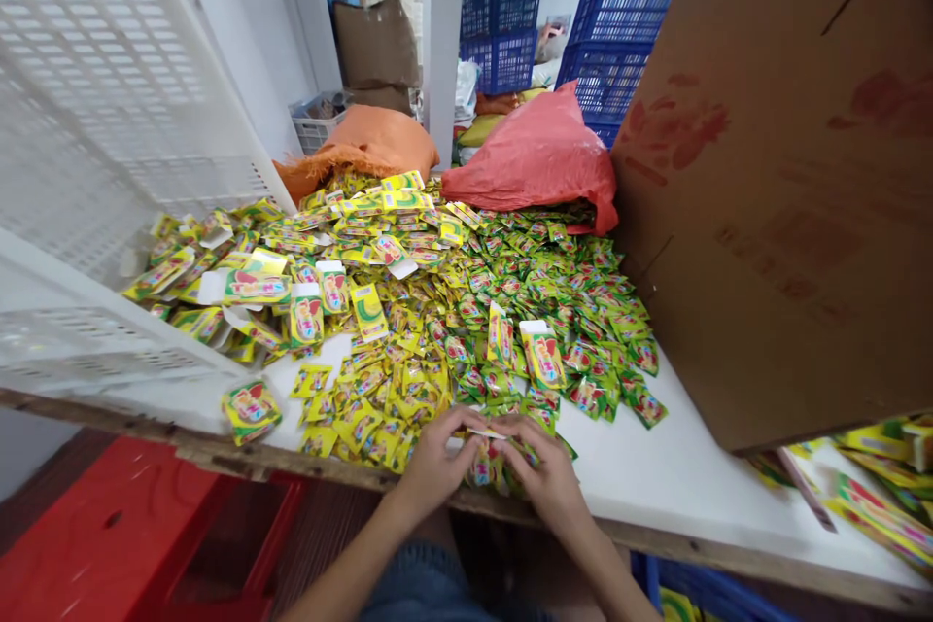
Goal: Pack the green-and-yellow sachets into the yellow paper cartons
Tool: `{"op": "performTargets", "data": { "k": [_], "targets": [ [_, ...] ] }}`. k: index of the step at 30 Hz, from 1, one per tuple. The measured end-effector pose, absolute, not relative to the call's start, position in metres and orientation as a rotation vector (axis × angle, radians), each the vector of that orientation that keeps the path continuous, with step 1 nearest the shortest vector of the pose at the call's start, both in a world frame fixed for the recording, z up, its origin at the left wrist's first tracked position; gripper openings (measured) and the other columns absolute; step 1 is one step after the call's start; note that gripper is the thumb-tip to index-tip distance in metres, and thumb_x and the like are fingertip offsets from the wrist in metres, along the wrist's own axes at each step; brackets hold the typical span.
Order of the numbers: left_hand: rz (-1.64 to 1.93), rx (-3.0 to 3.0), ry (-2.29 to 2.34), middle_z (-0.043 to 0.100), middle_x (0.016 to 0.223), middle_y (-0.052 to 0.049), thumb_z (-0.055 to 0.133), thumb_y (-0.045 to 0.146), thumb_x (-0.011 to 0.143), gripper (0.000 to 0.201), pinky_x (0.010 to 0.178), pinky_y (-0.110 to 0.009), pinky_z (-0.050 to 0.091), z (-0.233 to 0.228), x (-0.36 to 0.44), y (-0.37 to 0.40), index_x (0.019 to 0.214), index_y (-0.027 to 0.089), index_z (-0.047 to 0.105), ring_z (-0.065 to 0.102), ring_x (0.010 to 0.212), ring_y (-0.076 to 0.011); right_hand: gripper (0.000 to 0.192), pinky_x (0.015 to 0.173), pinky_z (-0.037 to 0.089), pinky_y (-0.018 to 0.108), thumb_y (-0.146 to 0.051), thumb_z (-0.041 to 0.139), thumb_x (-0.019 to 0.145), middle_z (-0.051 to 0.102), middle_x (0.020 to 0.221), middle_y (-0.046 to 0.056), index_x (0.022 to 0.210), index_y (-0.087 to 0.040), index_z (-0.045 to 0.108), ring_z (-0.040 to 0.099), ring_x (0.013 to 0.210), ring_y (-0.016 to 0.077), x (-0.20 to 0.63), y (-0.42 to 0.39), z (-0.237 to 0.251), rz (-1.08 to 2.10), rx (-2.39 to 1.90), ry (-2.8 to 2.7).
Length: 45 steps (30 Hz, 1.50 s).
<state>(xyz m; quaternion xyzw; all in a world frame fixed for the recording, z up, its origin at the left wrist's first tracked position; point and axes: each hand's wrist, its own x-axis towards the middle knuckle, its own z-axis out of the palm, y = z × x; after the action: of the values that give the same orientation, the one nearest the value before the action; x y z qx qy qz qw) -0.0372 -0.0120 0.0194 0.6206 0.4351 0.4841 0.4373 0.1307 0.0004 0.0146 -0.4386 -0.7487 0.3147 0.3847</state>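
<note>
Pinching a small stack of sachets [487,462] at the near edge of the worktop [656,476].
Left hand [435,465] and right hand [548,476] close their fingers around it; the packets look light, thin, slippery, likely best gripped by their edges.

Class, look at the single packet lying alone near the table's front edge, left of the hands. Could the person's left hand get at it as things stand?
Probably yes. The lone packet lies on bare tabletop with nothing over it, and the left hand is close by, though it is busy holding a small packet bundle.
</note>
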Motion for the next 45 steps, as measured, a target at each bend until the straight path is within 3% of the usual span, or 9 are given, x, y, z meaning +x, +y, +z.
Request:
{"op": "performTargets", "data": {
  "k": [9,16,25,34,38,45],
  "targets": [
    [1.278,1.243,1.155,0.066,0.085,-0.005,0.056,0.026,0.079,0.015,0.076,-0.027,0.047,0.013,-0.027,-0.016,0.086,0.016,0.064,0.061,0.082,-0.0182,0.017,0.081,0.047,0.032,-0.031,0.051,0.084,0.066,0.092,0.005,0.091,-0.021,0.062,0.060,0.089,0.0192,0.127,-0.007,0.017,0.803,-1.202,-1.802],
    [1.263,1.282,1.250,0.068,0.080,-0.004,0.057,0.028,0.079,0.018,0.071,-0.026,0.048,0.018,-0.022,-0.012,0.087,0.016,0.068,0.062,0.077,-0.0178,0.018,0.065,0.048,0.026,-0.034,0.049,0.084,0.065,0.079,0.003,0.088,-0.020,0.059,0.059,0.070,0.0158,0.128,-0.003,0.027,0.870,-1.263,-1.751],
    [1.282,1.379,1.244,0.070,0.086,-0.006,0.058,0.028,0.080,0.017,0.079,-0.028,0.047,0.008,-0.033,-0.014,0.085,0.017,0.070,0.063,0.083,-0.0191,0.019,0.081,0.047,0.033,-0.032,0.048,0.085,0.066,0.092,0.006,0.090,-0.021,0.063,0.059,0.089,0.0203,0.130,-0.006,0.016,0.902,-1.183,-1.766],
    [1.411,1.295,1.160,0.070,0.081,-0.005,0.063,0.024,0.076,0.010,0.081,-0.030,0.047,-0.001,-0.029,-0.022,0.079,0.017,0.069,0.063,0.083,-0.0183,0.015,0.081,0.048,0.037,-0.031,0.056,0.080,0.066,0.088,0.006,0.081,-0.020,0.066,0.060,0.088,0.0208,0.121,-0.022,-0.002,0.905,-1.203,-1.473],
    [1.384,1.273,1.076,0.070,0.089,-0.007,0.063,0.023,0.076,0.012,0.083,-0.032,0.047,0.000,-0.027,-0.022,0.085,0.018,0.070,0.062,0.088,-0.0199,0.020,0.081,0.048,0.037,-0.031,0.058,0.079,0.066,0.095,0.008,0.093,-0.019,0.065,0.060,0.090,0.0206,0.115,-0.027,-0.009,0.916,-1.210,-1.375],
    [1.410,1.407,1.008,0.072,0.082,-0.005,0.065,0.023,0.075,0.008,0.080,-0.032,0.048,0.033,-0.015,-0.029,0.078,0.021,0.072,0.064,0.082,-0.0196,0.014,0.081,0.048,0.037,-0.028,0.057,0.079,0.067,0.092,0.006,0.085,-0.024,0.069,0.060,0.089,0.0215,0.131,-0.036,0.034,0.779,-1.170,-1.525]
  ]
}}
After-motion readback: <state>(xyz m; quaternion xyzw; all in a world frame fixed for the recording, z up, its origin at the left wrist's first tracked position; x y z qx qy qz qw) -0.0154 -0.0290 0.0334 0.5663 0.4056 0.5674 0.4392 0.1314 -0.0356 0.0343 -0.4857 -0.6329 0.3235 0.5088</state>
